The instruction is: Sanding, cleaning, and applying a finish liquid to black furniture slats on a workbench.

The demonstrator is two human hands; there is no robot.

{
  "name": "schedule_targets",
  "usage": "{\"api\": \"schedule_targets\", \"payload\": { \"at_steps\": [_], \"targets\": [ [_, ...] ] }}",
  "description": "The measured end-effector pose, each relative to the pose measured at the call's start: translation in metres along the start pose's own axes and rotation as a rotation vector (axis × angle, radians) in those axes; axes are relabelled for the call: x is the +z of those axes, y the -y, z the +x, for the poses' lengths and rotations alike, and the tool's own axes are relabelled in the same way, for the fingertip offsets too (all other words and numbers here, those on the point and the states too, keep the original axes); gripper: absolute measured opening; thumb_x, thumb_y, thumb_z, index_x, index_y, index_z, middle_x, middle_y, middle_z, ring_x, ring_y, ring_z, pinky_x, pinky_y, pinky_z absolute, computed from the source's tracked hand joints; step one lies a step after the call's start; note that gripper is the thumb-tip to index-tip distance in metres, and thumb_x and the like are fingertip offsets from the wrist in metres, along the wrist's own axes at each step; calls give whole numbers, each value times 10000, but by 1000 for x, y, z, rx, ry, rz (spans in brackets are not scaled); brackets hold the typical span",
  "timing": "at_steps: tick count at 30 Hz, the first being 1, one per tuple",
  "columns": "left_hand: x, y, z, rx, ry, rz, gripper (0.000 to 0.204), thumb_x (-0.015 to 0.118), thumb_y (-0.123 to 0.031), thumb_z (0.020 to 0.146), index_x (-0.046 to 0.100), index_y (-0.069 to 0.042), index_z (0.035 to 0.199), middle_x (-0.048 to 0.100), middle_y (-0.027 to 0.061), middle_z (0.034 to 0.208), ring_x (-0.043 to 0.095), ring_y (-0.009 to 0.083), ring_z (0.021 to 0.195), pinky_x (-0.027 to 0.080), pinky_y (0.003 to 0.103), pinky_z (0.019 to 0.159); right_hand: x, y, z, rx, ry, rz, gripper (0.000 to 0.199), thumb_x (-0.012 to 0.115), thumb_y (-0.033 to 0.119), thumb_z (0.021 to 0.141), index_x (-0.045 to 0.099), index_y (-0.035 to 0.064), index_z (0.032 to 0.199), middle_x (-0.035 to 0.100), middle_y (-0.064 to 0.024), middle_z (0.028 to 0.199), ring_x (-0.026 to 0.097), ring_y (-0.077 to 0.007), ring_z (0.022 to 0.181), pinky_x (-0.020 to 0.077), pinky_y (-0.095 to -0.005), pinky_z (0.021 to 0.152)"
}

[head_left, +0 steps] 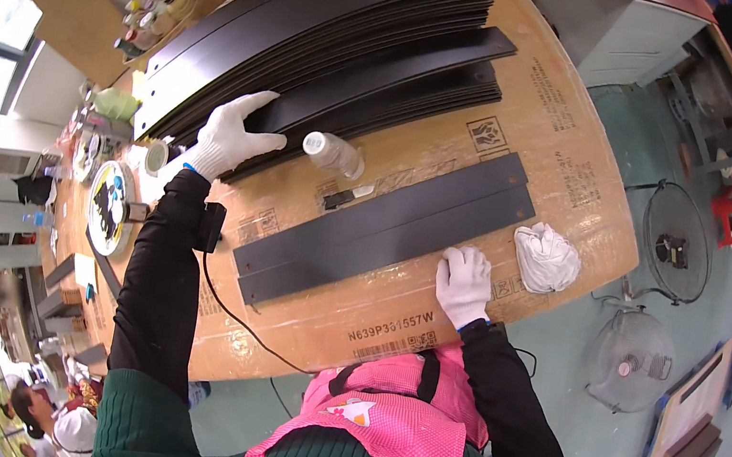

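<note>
My left hand (231, 136), in a white glove, reaches to the left end of a smaller stack of dark panels (382, 76). Its thumb and fingers are spread apart at the stack's edge. One dark flat panel (386, 227) lies alone in front of me, with a seam along its length and small holes near its ends. My right hand (464, 287), also gloved in white, rests with curled fingers on the cardboard beside the panel's near edge. Nothing shows in it. A pale bottle (334, 154) lies between the stack and the single panel.
A taller stack of dark panels (324, 18) stands at the back. A crumpled white cloth (546, 259) lies right of my right hand on the cardboard-covered table (579, 167). A black cable (244, 320) crosses the near edge. Fans (627, 357) stand on the floor at right.
</note>
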State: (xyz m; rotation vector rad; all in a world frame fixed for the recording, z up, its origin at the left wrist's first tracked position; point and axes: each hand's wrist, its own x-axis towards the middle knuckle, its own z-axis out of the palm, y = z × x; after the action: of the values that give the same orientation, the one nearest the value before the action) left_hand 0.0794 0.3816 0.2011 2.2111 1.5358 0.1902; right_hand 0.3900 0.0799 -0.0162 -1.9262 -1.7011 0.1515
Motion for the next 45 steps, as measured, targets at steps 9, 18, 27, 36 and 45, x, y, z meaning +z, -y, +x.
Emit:
{"api": "schedule_targets", "payload": {
  "at_steps": [9,18,27,36,45],
  "targets": [
    [40,34,33,83,90,39,800,855,-363,738,627,-91,1454,682,171,1356,653,356,1260,516,427,1090,-5,-5,-1,90,123,11,211,712,224,904,638,131,1078,603,-121,1080,587,-371,1043,469,-518,910],
    [86,63,-5,161,-526,178,332,859,-301,825,813,-73,1062,718,117,1142,668,332,1080,537,455,953,-68,4,41,180,270,100,353,756,303,891,662,158,1199,602,-154,1294,566,-412,1237,471,-544,1029],
    [179,23,-199,170,-66,73,678,898,-320,674,668,-42,1249,618,171,1265,579,380,1194,474,488,1014,-98,-75,17,511,209,-422,598,798,453,852,574,317,1389,505,-192,1460,475,-481,1338,423,-671,1053],
    [224,42,-221,102,-268,159,715,888,-241,694,604,-53,1323,609,158,1318,573,392,1229,471,502,1042,-94,-9,-22,484,235,-387,676,803,389,835,518,261,1434,485,-176,1427,521,-424,1281,496,-617,966],
    [237,39,-229,159,-170,129,773,937,-342,623,591,-15,1232,591,181,1156,587,409,1134,498,523,975,-90,26,-70,493,190,-283,674,823,359,826,532,244,1423,489,-167,1461,515,-423,1296,494,-596,960]
  ]
}}
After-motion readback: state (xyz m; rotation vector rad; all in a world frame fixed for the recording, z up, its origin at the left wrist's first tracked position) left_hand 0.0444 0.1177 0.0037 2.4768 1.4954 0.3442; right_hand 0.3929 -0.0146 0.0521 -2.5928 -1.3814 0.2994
